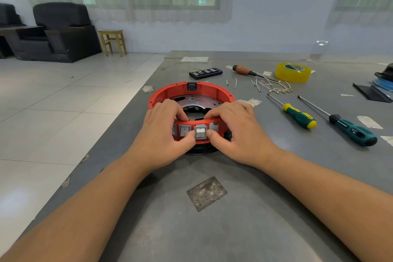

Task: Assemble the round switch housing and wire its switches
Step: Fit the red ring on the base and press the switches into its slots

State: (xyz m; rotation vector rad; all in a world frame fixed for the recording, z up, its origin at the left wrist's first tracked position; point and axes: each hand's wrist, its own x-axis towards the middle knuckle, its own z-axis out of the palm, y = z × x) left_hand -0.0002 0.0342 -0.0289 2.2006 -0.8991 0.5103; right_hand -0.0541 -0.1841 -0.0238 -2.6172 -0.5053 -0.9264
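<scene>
A round red switch housing stands on the grey table, with a metal plate inside it and a black socket at its far rim. A grey rocker switch sits in the near wall, beside another grey switch to its left. My left hand grips the near wall, fingers curled over the rim and thumb pressing the rocker switch's left edge. My right hand grips the wall from the right, its thumb against the same switch's right edge. An empty slot shows to the right of the switch.
Short wires with brass terminals lie behind the housing. Two green-handled screwdrivers, a wooden-handled one, a yellow tape roll and a black bit case lie at the right and back. The table's left edge runs diagonally.
</scene>
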